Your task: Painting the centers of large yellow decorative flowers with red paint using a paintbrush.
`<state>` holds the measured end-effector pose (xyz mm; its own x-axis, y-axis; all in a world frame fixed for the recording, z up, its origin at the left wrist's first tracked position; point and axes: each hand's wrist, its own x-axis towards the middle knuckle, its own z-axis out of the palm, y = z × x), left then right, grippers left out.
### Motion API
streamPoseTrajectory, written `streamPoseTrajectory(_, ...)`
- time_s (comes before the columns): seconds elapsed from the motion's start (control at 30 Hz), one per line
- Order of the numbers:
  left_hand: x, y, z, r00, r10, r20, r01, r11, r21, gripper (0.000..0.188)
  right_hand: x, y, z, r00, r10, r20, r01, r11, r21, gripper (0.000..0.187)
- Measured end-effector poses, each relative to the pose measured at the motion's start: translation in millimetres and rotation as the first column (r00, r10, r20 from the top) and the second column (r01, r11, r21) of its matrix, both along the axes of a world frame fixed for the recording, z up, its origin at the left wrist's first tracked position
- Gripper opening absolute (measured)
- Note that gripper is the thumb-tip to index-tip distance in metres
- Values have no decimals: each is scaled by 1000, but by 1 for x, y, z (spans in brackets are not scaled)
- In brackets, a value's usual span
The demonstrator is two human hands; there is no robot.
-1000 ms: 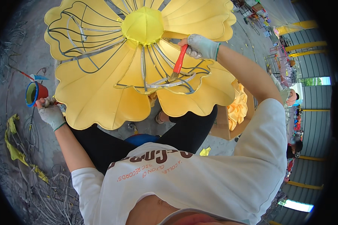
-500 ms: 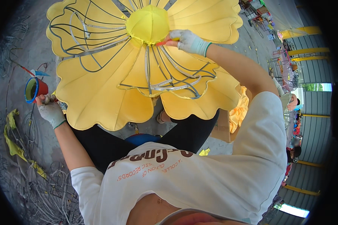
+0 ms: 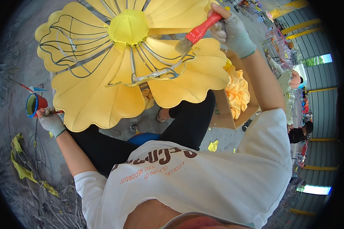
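Observation:
A large yellow fabric flower (image 3: 99,103) stands in front of me, its petals stretched over dark wire frames. Its round centre (image 3: 128,26) is a brighter yellow, and bare wire shows on several petals. My gloved right hand (image 3: 235,36) is closed around the red handle of a paintbrush (image 3: 204,28), raised above the right side of the flower. The bristles hang over a right-hand petal; whether they touch it I cannot tell. At the far left, my gloved left hand (image 3: 52,122) grips a small red pot (image 3: 42,102) with a blue rim, tilted beside the petals.
Right of the flower stands a cardboard box (image 3: 222,116) holding crumpled orange-yellow fabric (image 3: 237,93). Tangled wire (image 3: 61,194) and a yellow cloth strip (image 3: 17,152) lie on the floor at lower left. A yellow scrap (image 3: 213,145) is near my leg. Another person (image 3: 297,133) is at far right.
My right hand has drawn the brush away from the flower's centre, rightward and up, so the whole brush shows. The flower sits further left in view. My left hand still holds the pot.

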<state>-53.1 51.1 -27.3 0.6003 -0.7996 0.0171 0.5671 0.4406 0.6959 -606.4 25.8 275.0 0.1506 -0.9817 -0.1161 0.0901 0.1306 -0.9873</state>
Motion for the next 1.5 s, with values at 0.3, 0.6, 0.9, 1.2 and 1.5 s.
streamPoseTrajectory(0.3, -5, -1, 5, 1000, -14, 5, 14, 1000, 14, 31, 45, 170, -71, 913, -405, -37, 349, 827, -440, 10)
streamPoseTrajectory(0.6, -2, 3, 6, 998, 35, -56, -32, 998, 48, 32, 77, 195, -153, 573, -674, -466, -239, 407, -882, 33)
streamPoseTrajectory(0.9, 0, 10, 7, 996, 40, -80, -36, 998, 45, 33, 71, 189, -160, 525, -730, -438, -211, 387, -898, 34)
streamPoseTrajectory(1.2, -5, 8, 9, 989, 74, -126, -65, 995, 70, 32, 65, 197, -135, 757, -594, -273, 125, 541, -832, 25)
streamPoseTrajectory(1.5, -3, 5, 9, 997, 23, -76, -18, 997, 70, 32, 11, 144, -13, 861, -169, -480, -72, 894, -443, 15)
